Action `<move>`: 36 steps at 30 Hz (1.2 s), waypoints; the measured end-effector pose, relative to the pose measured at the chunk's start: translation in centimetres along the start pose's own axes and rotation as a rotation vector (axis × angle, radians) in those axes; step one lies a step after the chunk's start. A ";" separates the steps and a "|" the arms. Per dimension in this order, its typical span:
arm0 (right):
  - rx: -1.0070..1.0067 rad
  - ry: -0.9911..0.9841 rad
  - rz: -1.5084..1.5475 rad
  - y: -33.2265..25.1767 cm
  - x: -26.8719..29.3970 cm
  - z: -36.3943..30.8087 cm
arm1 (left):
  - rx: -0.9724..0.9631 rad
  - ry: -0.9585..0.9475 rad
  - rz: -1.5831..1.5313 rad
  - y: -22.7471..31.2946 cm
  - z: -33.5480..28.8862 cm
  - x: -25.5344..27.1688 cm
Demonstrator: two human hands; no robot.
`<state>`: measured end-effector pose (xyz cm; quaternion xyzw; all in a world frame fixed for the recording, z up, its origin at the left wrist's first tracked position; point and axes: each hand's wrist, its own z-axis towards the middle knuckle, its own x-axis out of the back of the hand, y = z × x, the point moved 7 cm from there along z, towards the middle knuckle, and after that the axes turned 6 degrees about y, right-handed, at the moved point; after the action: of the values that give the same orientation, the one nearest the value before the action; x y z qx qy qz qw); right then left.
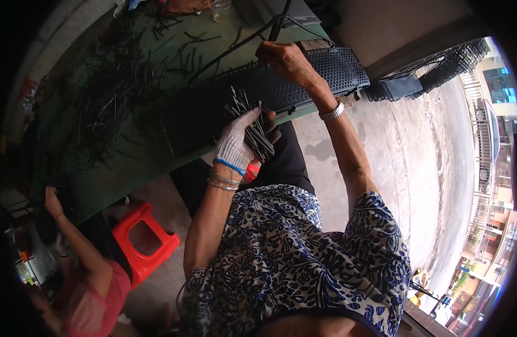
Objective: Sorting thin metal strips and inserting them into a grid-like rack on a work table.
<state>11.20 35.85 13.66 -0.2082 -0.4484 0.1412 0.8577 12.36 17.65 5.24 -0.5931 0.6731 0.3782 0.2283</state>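
My left hand (234, 139), in a white knit glove with a blue cuff, is closed round a bundle of thin dark sticks (258, 137). It is just in front of a long black panel (340, 66) full of small holes, which lies along the table edge. My right hand (291, 62), bare and with a watch at the wrist, is above the panel's far side. Its fingers are pinched together; whatever they hold, if anything, is too small to tell. A bent dark metal rod frame (236, 46) passes just beyond that hand.
Many loose dark sticks (115, 84) lie heaped on the green table (149, 171). A clear cup (219, 10) stands at the far edge. At lower left are a red plastic stool (171, 241) and a co-worker in a pink shirt (104, 306). Black racks (404, 87) are stacked at right.
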 end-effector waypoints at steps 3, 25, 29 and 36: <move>-0.038 0.002 0.014 0.4 -0.4 -0.3 | -0.026 -0.023 0.056 0.1 0.7 0.6; 0.074 -0.063 -0.105 0.2 -1.7 0.7 | -0.032 -0.019 -0.017 -0.5 0.6 0.7; -0.066 0.025 -0.127 2.3 -1.9 -0.4 | -0.060 0.004 0.017 -0.5 0.3 0.1; -0.212 -0.027 -0.471 1.5 -2.1 -2.3 | -0.023 0.001 0.022 -0.6 1.0 0.4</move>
<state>11.81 35.76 10.29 -0.1851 -0.5082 -0.1074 0.8342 12.73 18.12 4.19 -0.5885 0.6753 0.3881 0.2168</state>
